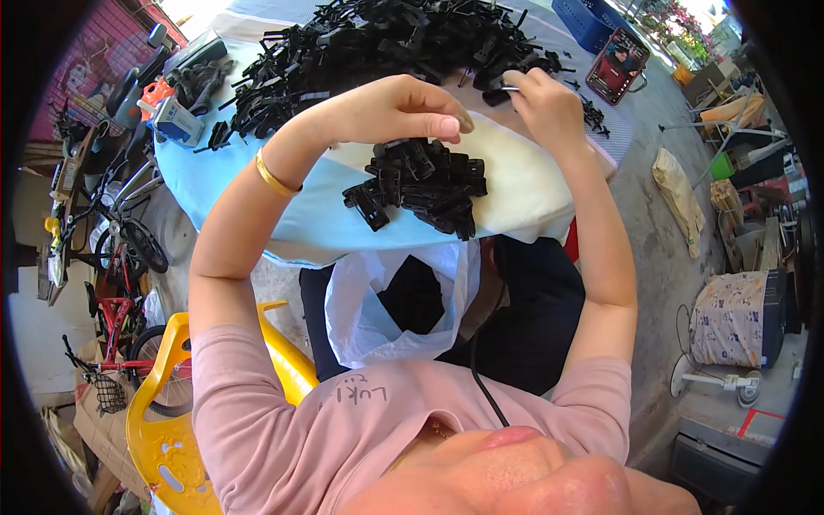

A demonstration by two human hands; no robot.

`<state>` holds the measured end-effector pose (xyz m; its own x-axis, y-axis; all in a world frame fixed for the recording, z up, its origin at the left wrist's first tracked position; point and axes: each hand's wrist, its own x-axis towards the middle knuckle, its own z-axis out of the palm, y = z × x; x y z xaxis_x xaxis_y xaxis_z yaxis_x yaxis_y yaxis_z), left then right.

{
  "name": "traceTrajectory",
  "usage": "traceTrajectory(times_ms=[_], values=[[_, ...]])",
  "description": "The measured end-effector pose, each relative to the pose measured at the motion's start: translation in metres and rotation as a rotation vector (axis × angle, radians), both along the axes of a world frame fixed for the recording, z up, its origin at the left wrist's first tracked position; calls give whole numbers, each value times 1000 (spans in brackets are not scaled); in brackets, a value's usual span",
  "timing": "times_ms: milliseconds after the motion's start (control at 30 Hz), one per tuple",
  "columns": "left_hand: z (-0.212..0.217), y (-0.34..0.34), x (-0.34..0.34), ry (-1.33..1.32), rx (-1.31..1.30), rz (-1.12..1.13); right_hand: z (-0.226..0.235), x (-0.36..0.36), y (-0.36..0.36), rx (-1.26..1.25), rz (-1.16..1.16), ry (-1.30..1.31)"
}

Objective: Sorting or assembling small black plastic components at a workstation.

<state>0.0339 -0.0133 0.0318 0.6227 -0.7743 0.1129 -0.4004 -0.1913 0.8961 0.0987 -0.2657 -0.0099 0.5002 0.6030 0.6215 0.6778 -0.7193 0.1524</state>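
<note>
My left hand [412, 113] hangs over a small heap of black plastic clip-like parts [421, 184] near the table's front edge. Its fingers curve toward the thumb, the tips close together; what they hold, if anything, does not show. To the right and farther back, my right hand [549, 107] pinches a small shiny piece [510, 88], too small to name. Just beside those fingertips lies a dark, rounded part [495, 94]. A much larger heap of similar black parts [386, 43] spreads over the far side of the table.
A cloth-covered table [193, 184] stands before me. A white plastic bag [348, 322] hangs open at my lap. Far right are a phone [616, 67], a blue basket [586, 24] and small black pieces [594, 118]. A blue-white box [178, 123] sits left, a yellow chair [163, 429] beside me.
</note>
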Motion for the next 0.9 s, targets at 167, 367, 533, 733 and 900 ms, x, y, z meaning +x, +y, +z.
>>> traceTrajectory(times_ms=[167,367,533,733,900], values=[[-2,-17,4,-172,-2,422,19,-3,5,670,149,81],[-17,-16,9,-391,-309,556,28,-29,29,934,349,787],[-11,-5,5,-109,-372,168,28,-31,27,828,524,1202],[-8,4,1,170,-411,27,36,-41,41,666,584,1104],[-8,-2,-5,256,-390,39,36,-51,49,614,634,1071]])
